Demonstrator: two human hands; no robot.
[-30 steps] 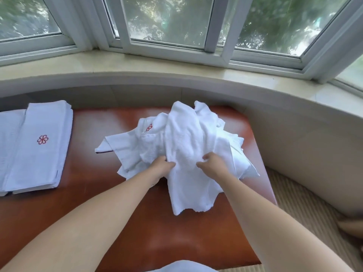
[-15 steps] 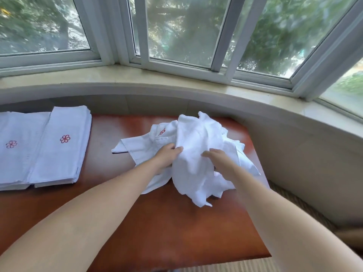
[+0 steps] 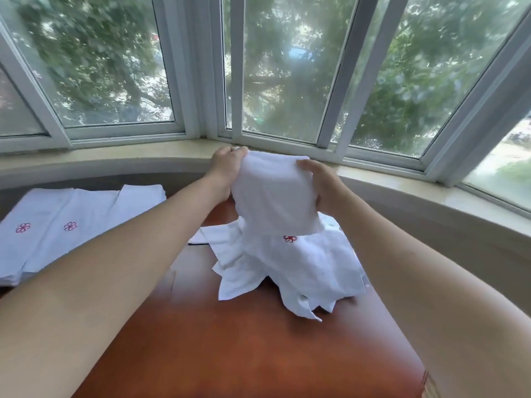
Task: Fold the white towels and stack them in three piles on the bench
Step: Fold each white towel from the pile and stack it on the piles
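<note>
Both hands, left hand (image 3: 227,165) and right hand (image 3: 321,186), have lifted one white towel (image 3: 273,196) off the crumpled heap (image 3: 290,268) at centre frame, each apparently gripping a top corner (folding comes next).

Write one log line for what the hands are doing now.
left hand: grips lifted towel | right hand: grips it | unfolded heap: on bench

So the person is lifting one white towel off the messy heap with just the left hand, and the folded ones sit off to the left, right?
Not quite: both hands hold it. In the head view the left hand and the right hand each grip the lifted towel above the heap. The folded towels do lie to the left on the bench.
</note>
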